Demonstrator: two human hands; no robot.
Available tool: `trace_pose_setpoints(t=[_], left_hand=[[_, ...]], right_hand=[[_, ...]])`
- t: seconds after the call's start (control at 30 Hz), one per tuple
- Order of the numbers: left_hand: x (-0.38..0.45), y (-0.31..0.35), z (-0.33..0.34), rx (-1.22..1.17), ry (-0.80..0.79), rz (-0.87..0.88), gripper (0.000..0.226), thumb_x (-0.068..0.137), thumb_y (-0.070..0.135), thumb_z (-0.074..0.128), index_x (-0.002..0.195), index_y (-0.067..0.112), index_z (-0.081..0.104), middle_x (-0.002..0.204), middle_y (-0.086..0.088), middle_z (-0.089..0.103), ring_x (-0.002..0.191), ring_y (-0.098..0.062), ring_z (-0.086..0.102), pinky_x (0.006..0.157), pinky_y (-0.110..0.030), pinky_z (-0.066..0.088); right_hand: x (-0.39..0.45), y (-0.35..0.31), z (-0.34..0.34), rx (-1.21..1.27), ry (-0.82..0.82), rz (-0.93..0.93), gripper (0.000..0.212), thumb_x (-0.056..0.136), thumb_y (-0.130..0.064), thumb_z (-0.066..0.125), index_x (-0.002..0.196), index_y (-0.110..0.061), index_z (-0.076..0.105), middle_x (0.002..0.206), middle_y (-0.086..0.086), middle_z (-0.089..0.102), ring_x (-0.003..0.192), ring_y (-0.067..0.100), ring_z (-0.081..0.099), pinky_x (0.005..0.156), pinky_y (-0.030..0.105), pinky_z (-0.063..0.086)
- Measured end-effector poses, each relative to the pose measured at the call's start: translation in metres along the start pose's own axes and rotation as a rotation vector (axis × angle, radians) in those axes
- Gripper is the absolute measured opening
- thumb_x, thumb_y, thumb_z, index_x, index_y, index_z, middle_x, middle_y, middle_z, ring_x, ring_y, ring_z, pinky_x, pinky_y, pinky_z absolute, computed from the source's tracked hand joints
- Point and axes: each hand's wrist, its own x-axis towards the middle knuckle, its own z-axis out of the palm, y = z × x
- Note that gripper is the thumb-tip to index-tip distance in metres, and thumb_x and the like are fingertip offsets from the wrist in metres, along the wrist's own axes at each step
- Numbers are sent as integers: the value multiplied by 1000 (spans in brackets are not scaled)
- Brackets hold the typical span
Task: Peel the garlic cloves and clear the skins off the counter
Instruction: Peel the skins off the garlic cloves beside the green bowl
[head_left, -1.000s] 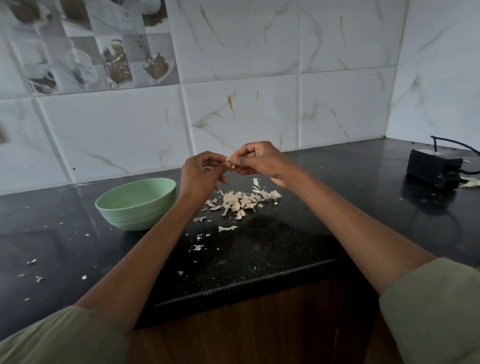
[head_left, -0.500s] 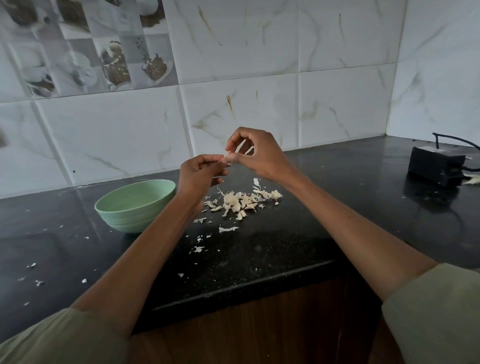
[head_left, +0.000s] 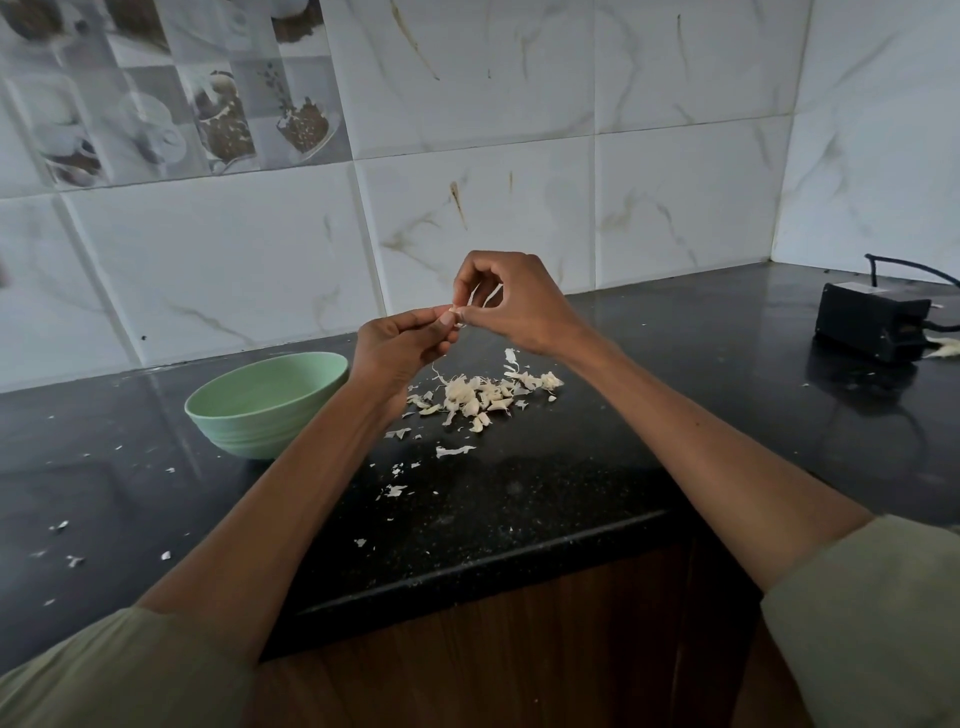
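Both hands meet above the black counter (head_left: 571, 483). My left hand (head_left: 400, 348) grips a small garlic clove (head_left: 448, 315) between thumb and fingers; most of it is hidden. My right hand (head_left: 511, 301) pinches a thin strip of pale skin (head_left: 474, 300) at the clove's tip, its other fingers curled above. Below the hands lies a pile of garlic skins and pieces (head_left: 480, 397). Loose flakes (head_left: 397, 489) trail toward the counter's front edge. A pale green bowl (head_left: 239, 415) stands left of the pile, next to my left forearm.
A black box with a cable (head_left: 870, 327) sits at the far right near the corner, a pale scrap (head_left: 943, 347) beside it. Small skin bits (head_left: 67, 558) dot the counter's left side. Tiled walls rise behind and to the right. A wooden cabinet front (head_left: 493, 654) is below the edge.
My right hand lifted from against the left hand, drawing a strip of skin up from the clove. The left hand stayed nearly still.
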Motion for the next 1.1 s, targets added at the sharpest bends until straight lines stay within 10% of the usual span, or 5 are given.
trace_pose_setpoints(t=[0.47, 1.1], left_hand=[[-5, 3, 7, -127, 4, -35, 11, 94, 0, 72, 103, -1, 77, 87, -6, 80, 77, -9, 74, 78, -18, 60], [0, 3, 1, -247, 76, -118, 19, 102, 9, 66, 119, 7, 77, 88, -2, 76, 80, -8, 67, 77, -19, 60]], right_hand=[[-2, -5, 3, 48, 49, 45, 22, 74, -9, 80, 75, -13, 58, 75, 1, 73, 69, 22, 68, 68, 41, 59], [-3, 2, 0, 36, -269, 83, 10, 86, -14, 75, 91, -14, 66, 85, -6, 72, 74, 6, 64, 73, 26, 54]])
